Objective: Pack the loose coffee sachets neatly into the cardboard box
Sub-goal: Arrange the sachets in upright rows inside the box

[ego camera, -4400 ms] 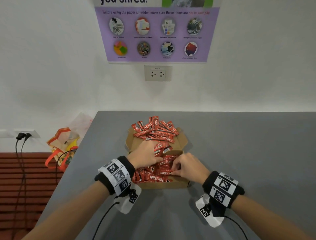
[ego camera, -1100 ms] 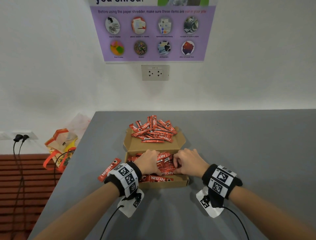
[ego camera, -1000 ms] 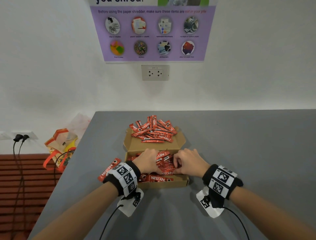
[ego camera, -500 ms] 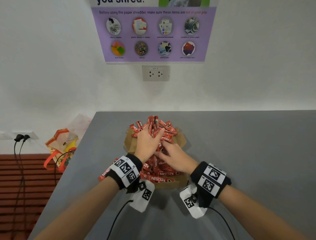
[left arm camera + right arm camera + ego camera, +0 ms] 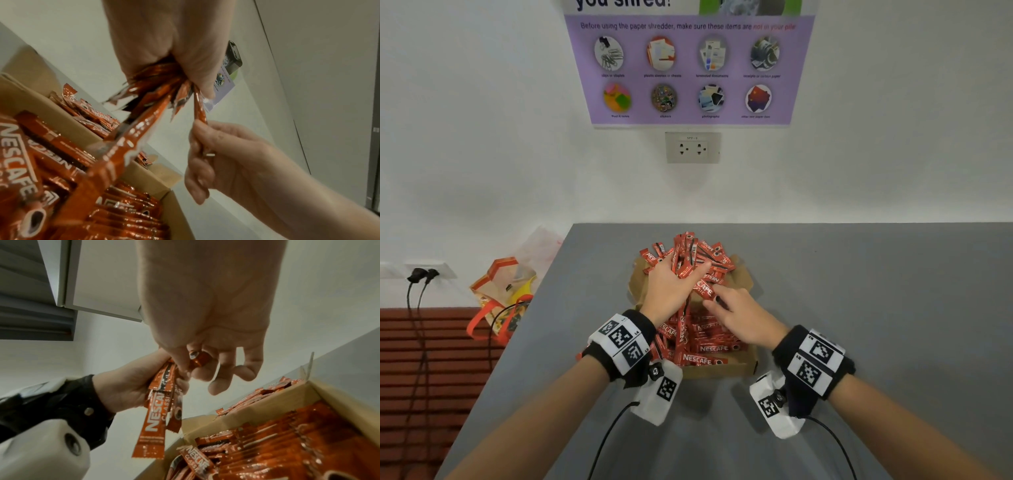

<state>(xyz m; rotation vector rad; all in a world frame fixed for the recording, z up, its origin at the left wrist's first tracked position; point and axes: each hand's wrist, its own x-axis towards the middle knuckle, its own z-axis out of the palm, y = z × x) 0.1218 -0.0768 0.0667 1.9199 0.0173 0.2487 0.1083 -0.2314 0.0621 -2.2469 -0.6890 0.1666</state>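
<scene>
Our left hand (image 5: 671, 291) fists a bundle of red foil coffee sachets (image 5: 152, 91) above the brown cardboard box (image 5: 751, 363) — our right hand (image 5: 743, 318) pinches one sachet's end, aligning it.

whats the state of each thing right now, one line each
cardboard box: open, partly filled with sachets
left hand: grips a bunch of sachets above the box
right hand: pinches one sachet
wall socket: nothing plugged in
</scene>
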